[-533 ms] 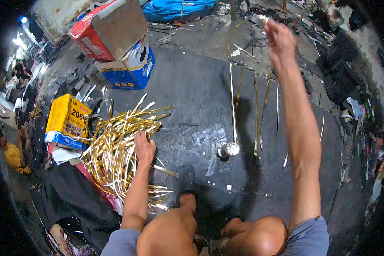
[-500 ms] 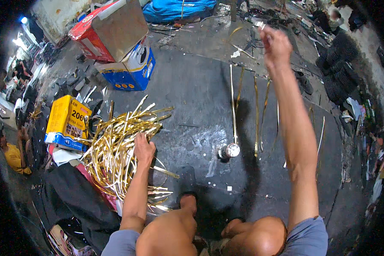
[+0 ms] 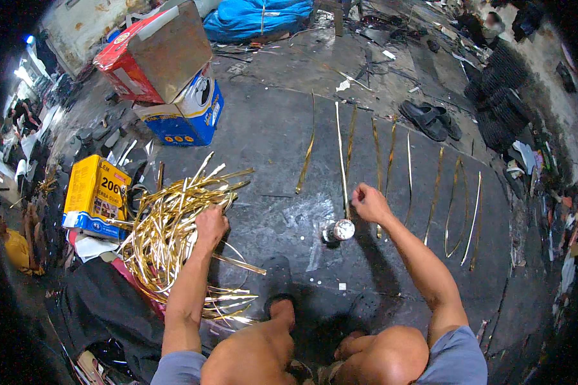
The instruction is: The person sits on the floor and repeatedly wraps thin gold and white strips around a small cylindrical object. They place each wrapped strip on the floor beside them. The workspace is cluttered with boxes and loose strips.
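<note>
Two cardboard boxes, a red one (image 3: 151,54) atop a blue one (image 3: 187,112), stand at the floor's (image 3: 270,135) far left. Nearer lies a tangled heap of gold strips (image 3: 167,224), where the left hand (image 3: 210,224) rests, fingers curled into it. Straightened strips (image 3: 392,154) lie in a row opposite; the right hand (image 3: 369,202) pinches one end closed beside a small round tin (image 3: 343,229).
</note>
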`<state>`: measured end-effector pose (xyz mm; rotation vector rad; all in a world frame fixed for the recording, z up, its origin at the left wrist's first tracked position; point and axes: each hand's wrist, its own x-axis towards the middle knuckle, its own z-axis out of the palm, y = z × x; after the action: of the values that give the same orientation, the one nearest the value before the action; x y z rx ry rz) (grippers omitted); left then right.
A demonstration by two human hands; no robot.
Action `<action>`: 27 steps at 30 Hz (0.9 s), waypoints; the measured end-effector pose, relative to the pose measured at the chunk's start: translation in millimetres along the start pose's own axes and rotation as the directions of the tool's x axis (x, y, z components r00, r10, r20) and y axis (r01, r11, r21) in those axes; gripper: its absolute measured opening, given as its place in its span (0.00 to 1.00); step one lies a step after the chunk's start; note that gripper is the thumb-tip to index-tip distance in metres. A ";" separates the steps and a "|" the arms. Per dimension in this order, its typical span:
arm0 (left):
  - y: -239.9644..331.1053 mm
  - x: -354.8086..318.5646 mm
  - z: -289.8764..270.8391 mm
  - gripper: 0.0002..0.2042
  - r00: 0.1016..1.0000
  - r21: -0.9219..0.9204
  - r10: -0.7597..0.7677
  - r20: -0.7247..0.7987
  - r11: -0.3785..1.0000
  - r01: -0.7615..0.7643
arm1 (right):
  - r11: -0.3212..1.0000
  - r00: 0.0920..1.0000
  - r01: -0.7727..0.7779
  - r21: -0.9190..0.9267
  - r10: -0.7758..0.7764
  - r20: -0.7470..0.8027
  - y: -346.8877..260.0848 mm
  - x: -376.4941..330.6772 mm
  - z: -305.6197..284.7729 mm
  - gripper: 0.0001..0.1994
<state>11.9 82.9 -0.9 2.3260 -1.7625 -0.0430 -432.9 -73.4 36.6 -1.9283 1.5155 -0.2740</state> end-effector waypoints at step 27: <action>185.1 -36.0 0.3 0.24 0.462 -0.533 0.545 0.700 -0.032 0.846 | 0.821 0.844 0.142 0.553 0.192 -0.501 -23.0 -103.6 58.6 0.32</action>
<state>-173.5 70.0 30.7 1.0394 -0.5708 -2.2125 -415.1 46.3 29.7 -1.3828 1.5451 -1.2114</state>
